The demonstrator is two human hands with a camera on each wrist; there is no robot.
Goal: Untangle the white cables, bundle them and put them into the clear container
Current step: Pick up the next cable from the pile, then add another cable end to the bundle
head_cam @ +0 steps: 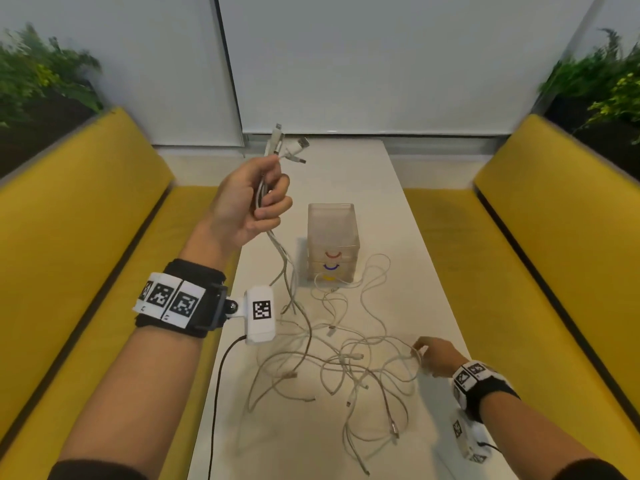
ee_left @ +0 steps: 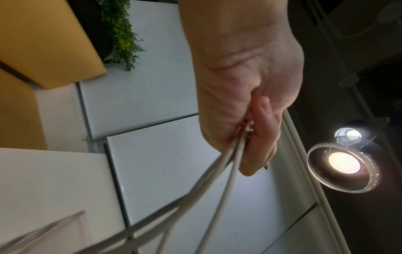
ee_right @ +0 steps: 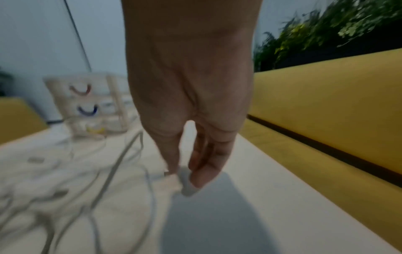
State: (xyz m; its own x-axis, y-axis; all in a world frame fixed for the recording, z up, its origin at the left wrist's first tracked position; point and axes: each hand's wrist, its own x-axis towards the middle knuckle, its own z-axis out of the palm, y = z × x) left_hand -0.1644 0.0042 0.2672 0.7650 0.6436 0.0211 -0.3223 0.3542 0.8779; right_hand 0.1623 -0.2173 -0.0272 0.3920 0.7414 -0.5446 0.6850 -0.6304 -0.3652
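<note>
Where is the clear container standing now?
In the head view the clear container stands upright mid-table, beyond the tangled white cables, just right of the raised left hand.

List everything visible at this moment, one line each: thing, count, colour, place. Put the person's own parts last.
white cables: several, count unclear, white, tangled on the table; some ends held up
clear container: one, clear with red, blue and yellow curved marks, standing mid-table
table: one, white, between the benches
benches: two, yellow, either side
plants: two groups, green, behind the benches
ceiling lamp: one, lit, overhead
wrist cameras: two, white with black markers
left hand: grips a raised bunch of cables
right hand: fingers pinch a cable at the table
</note>
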